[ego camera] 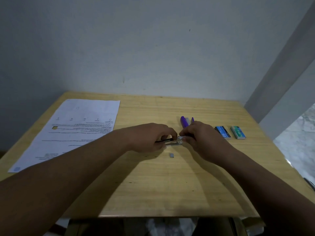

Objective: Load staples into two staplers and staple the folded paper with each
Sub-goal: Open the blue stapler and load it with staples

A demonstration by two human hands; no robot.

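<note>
A small black and silver stapler [172,141] lies at the middle of the wooden table [153,184], held between both hands. My left hand [146,137] grips its rear end. My right hand [202,139] pinches its front metal end; whether a staple strip is in those fingers I cannot tell. A purple stapler [185,121] lies just behind my right hand, partly hidden by it. A short grey strip of staples [172,155] rests on the table in front of the hands. A printed sheet of paper [75,130] lies flat at the left.
Two staple boxes sit at the right of the table, a blue one [223,132] and a green one [238,132]. A white wall stands behind the table. The table's right edge borders a pale floor.
</note>
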